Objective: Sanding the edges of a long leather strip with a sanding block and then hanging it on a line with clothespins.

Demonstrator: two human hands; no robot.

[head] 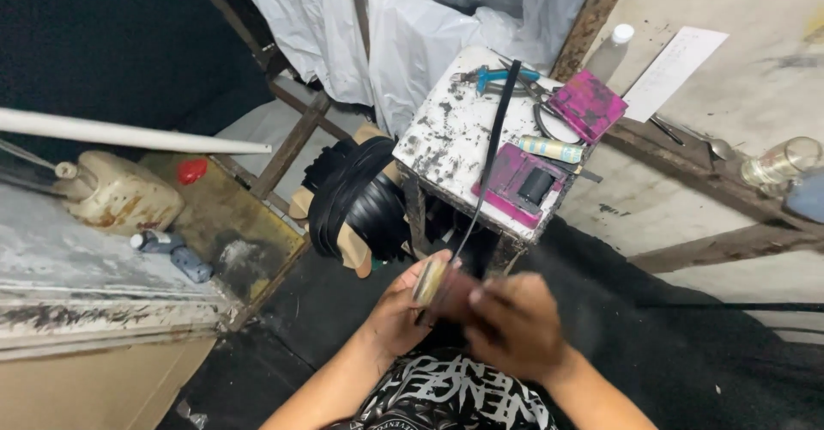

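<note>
Close to the camera, the left hand is curled shut around a small brown block, and the right hand is blurry, pressed up against it, so I cannot tell if its fingers are shut. A long thin black strap runs up from the block and lies across the little white table with chipped paint. On that table sit two pink pads, a small tube and blue-handled pliers, and a pile of black straps hangs just beside it on the left.
</note>
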